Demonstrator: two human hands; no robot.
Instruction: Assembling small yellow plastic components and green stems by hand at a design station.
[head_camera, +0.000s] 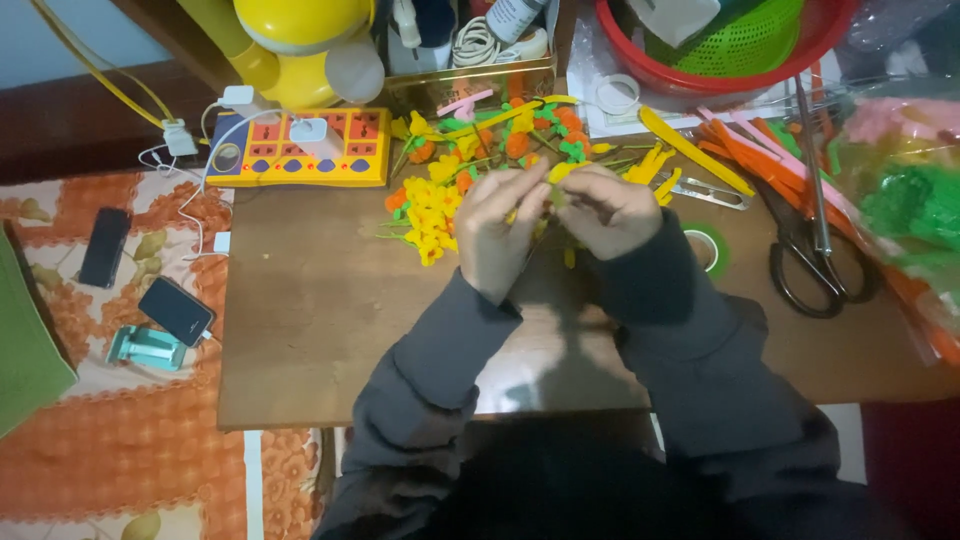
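Over the middle of the wooden tabletop (330, 330), both hands meet above the surface. The left hand (497, 232) comes in from the lower left, fingers curled and pointing up and to the right. The right hand (608, 208) sits just beside it, its fingers turned leftward toward the other. Between them is a small yellow craft piece (556, 173), pinched at the fingertips of both hands. Only a sliver of it shows, so its long axis is hard to call; it seems to run roughly across, from one hand to the other. Both hands are closed on it, thumbs pressed in, neither nearer than the other.

Just left of the left hand, touching distance away, lies a cluster of yellow handmade flowers (428, 215) on green stems. Beyond the hands, farther up the tabletop, lies a mixed heap of orange and yellow blossoms (520, 135). Right of the right hand sits a roll of green tape (711, 248), near the wrist, and farther right lie black-handled scissors (815, 260), well apart from the hands. A strip of yellow material (695, 152) slants away above the tape. Off to the left, on the patterned cloth, two phones (176, 310) lie well out of the action.
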